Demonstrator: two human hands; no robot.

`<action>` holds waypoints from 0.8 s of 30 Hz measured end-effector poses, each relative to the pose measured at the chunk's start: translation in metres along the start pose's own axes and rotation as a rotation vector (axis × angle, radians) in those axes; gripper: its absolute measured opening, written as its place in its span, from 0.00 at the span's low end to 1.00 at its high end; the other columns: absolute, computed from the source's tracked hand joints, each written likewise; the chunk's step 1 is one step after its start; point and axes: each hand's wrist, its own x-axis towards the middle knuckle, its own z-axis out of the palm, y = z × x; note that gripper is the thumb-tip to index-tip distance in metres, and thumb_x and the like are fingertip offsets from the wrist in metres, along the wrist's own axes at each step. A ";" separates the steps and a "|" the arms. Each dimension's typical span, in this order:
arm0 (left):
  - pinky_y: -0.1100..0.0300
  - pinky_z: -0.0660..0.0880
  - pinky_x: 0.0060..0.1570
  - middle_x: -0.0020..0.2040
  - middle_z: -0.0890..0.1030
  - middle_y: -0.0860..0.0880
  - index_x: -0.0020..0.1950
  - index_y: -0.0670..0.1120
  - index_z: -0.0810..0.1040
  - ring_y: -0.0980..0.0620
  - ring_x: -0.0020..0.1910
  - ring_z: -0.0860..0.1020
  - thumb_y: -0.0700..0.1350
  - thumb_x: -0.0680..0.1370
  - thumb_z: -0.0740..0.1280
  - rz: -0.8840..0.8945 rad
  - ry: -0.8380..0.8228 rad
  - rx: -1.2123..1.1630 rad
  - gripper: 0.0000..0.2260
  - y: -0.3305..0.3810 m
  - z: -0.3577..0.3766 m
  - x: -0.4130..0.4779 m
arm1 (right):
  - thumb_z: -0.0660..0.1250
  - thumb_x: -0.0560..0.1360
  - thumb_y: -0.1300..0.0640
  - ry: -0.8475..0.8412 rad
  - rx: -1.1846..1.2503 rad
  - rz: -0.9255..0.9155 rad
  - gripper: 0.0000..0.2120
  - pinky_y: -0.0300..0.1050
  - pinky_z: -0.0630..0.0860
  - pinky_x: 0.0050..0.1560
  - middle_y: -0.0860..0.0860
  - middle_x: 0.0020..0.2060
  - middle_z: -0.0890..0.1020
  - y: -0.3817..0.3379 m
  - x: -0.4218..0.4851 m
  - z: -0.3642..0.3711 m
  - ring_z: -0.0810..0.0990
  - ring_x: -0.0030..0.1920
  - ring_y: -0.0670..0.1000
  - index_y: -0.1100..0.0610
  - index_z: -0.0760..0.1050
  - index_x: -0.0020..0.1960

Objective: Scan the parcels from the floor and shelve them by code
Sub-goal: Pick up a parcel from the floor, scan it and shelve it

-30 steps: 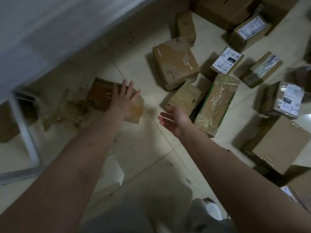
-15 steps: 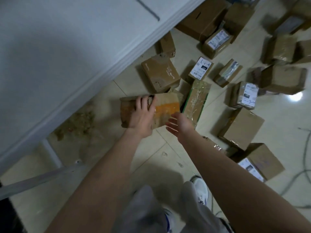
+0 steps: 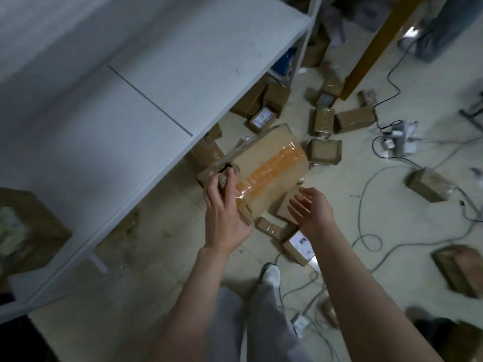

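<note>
On my feed the left hand (image 3: 224, 215) grips the torn left end of the taped parcel (image 3: 266, 165), a brown carton with an orange tape band along its top face. The fingers are curled close together over the ragged far corner. The thumb side lies against the near edge, and I can't tell how far it wraps underneath.

The parcel sits just right of centre, tilted, with its far end pointing to 1 o'clock. It looks lifted clear of the floor (image 3: 162, 231), covering parts of the smaller cartons below it, and it is close beside the front edge of the white shelf board (image 3: 136, 95). The right hand (image 3: 311, 210) is at 4 o'clock from the parcel, palm turned toward it, fingers relaxed and slightly spread, holding nothing. I can't tell whether its fingertips touch the carton's near corner.

The shelf board fills my view from 7 round to 12 o'clock. Small parcels (image 3: 324, 124) lie scattered on the floor from 12 to 2 o'clock of the held carton, some partly under the shelf. A labelled box (image 3: 299, 246) lies beneath the right wrist at 5 o'clock, with a flat brown carton (image 3: 269, 227) just beside it. A tangle of cables and plugs (image 3: 394, 141) sits at 3 o'clock, its leads trailing toward 5. A white shoe (image 3: 270, 274) shows at 6 o'clock
</note>
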 end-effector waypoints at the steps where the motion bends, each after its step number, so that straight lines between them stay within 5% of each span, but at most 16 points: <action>1: 0.57 0.63 0.72 0.75 0.54 0.41 0.82 0.46 0.52 0.41 0.73 0.60 0.51 0.59 0.84 -0.077 0.061 -0.046 0.60 0.021 -0.009 -0.010 | 0.64 0.78 0.59 -0.024 0.028 0.003 0.06 0.46 0.78 0.41 0.55 0.39 0.76 -0.010 -0.015 -0.013 0.79 0.41 0.54 0.60 0.74 0.52; 3: 0.67 0.51 0.74 0.75 0.54 0.41 0.81 0.44 0.52 0.44 0.72 0.59 0.49 0.59 0.85 -0.226 0.174 -0.180 0.60 0.064 -0.022 -0.027 | 0.63 0.78 0.59 -0.072 0.078 0.018 0.08 0.46 0.78 0.41 0.55 0.42 0.77 -0.025 -0.042 -0.037 0.80 0.43 0.55 0.60 0.74 0.56; 7: 0.59 0.54 0.73 0.76 0.53 0.41 0.82 0.48 0.51 0.43 0.74 0.58 0.44 0.61 0.84 -0.328 0.250 -0.385 0.58 0.126 -0.038 -0.029 | 0.62 0.79 0.58 -0.146 0.209 0.057 0.09 0.47 0.78 0.48 0.57 0.53 0.80 -0.051 -0.080 -0.064 0.80 0.54 0.57 0.60 0.76 0.57; 12: 0.57 0.56 0.73 0.77 0.51 0.41 0.82 0.48 0.50 0.45 0.76 0.57 0.44 0.62 0.83 -0.106 0.249 -0.392 0.58 0.166 -0.072 0.021 | 0.61 0.79 0.58 -0.186 0.449 0.041 0.12 0.50 0.78 0.53 0.60 0.59 0.80 -0.087 -0.108 -0.073 0.79 0.62 0.60 0.62 0.77 0.59; 21: 0.46 0.69 0.70 0.78 0.49 0.43 0.81 0.56 0.46 0.42 0.76 0.58 0.47 0.61 0.84 0.172 0.169 -0.329 0.61 0.191 -0.097 0.075 | 0.61 0.80 0.58 -0.216 0.555 -0.085 0.13 0.52 0.79 0.52 0.62 0.56 0.81 -0.160 -0.132 -0.042 0.81 0.54 0.60 0.62 0.76 0.61; 24: 0.48 0.62 0.70 0.79 0.48 0.42 0.81 0.58 0.42 0.40 0.78 0.55 0.50 0.60 0.85 0.302 0.105 -0.292 0.64 0.203 -0.094 0.097 | 0.64 0.76 0.56 -0.233 0.554 -0.141 0.07 0.52 0.81 0.51 0.61 0.47 0.79 -0.187 -0.133 -0.032 0.79 0.46 0.60 0.59 0.76 0.50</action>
